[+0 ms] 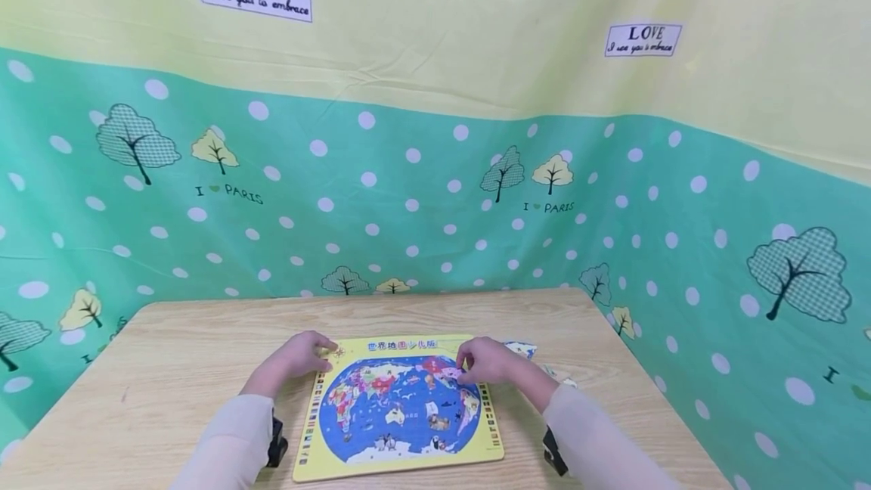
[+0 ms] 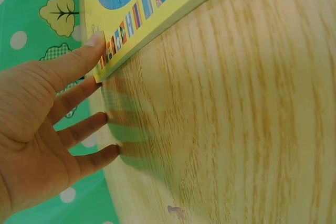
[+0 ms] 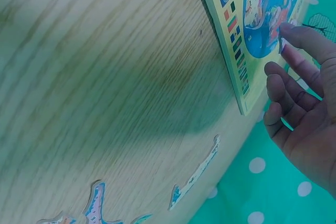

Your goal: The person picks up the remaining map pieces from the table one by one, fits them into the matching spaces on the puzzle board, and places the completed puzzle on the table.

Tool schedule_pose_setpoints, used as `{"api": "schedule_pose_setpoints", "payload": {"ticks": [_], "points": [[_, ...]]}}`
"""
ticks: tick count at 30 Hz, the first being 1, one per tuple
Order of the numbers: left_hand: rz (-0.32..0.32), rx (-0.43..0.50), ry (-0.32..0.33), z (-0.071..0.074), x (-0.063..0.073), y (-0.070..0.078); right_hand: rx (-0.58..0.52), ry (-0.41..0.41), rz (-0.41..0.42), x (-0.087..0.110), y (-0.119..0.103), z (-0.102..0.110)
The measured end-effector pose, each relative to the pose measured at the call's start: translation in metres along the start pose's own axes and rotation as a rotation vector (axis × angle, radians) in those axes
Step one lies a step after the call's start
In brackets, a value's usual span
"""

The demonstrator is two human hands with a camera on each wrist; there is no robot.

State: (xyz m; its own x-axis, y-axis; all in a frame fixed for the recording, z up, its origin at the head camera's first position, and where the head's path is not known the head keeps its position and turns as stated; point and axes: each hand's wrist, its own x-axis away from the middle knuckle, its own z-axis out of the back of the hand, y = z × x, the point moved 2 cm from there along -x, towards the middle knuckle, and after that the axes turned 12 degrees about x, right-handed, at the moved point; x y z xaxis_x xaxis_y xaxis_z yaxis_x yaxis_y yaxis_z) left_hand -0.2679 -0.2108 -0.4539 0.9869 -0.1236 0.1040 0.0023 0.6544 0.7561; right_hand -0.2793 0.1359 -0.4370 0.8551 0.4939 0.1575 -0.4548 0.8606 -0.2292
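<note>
A world-map jigsaw puzzle board (image 1: pixel 364 469) with a yellow border and blue oceans lies on the table. My left hand (image 1: pixel 304 355) holds its far left corner; in the left wrist view the thumb (image 2: pixel 84 59) presses on the yellow border and the index finger touches the edge, the other fingers spread. Over the map's upper right, my right hand (image 1: pixel 488 360) pinches a small puzzle piece (image 3: pixel 283 45) between thumb and index finger, mostly hidden by the fingertips. Whether that piece sits in the board, I cannot tell.
Several loose puzzle pieces lie on the wooden table (image 1: pixel 204 339) right of the board, among them a blue one (image 1: pixel 521 348) behind the right wrist and a long thin one (image 3: pixel 197 174). A green and yellow curtain (image 1: pixel 408 210) hangs behind the table and along its right side.
</note>
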Motion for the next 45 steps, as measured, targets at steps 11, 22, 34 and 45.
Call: {"api": "schedule_pose_setpoints", "payload": {"ticks": [11, 22, 34, 45], "points": [[0.006, 0.015, -0.004, 0.001, 0.002, -0.001, -0.007, -0.006, -0.008, -0.002, -0.006, -0.002], [-0.002, -0.001, -0.007, 0.0, -0.002, -0.001, -0.021, 0.018, -0.019, -0.007, -0.004, -0.008], [-0.006, 0.0, -0.008, 0.001, -0.002, 0.0, -0.037, 0.041, -0.003, -0.012, -0.003, -0.012], [0.0, -0.01, -0.013, 0.001, -0.002, 0.0, -0.046, 0.046, -0.013, -0.013, -0.005, -0.012]]}}
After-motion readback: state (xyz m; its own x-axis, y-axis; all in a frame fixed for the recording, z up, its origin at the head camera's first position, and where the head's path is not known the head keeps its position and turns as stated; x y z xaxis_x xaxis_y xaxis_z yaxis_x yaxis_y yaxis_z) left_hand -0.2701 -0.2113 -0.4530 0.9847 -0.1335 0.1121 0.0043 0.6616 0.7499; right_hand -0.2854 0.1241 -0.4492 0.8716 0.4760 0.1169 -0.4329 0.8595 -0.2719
